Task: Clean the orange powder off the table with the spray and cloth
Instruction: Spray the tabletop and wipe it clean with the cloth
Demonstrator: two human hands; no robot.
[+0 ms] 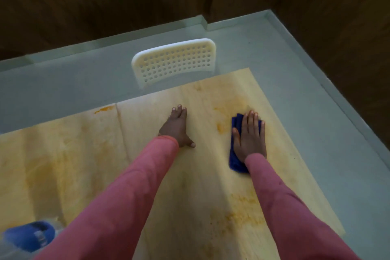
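A folded blue cloth [234, 160] lies on the pale wooden table [130, 154] toward its right side. My right hand [251, 139] lies flat on the cloth with straight fingers, pressing it down. My left hand [178, 127] rests flat on the bare tabletop in the middle, fingers straight, holding nothing. Orange powder smears [220, 127] show just left of the cloth, more near the right front edge [242, 215], and a streak at the far left edge [104, 109]. The blue top of a spray bottle [29, 235] sits at the bottom left, blurred.
A white perforated chair back [175, 61] stands behind the table's far edge. Grey floor surrounds the table, with dark wood walls beyond. The table's right edge runs close to the cloth.
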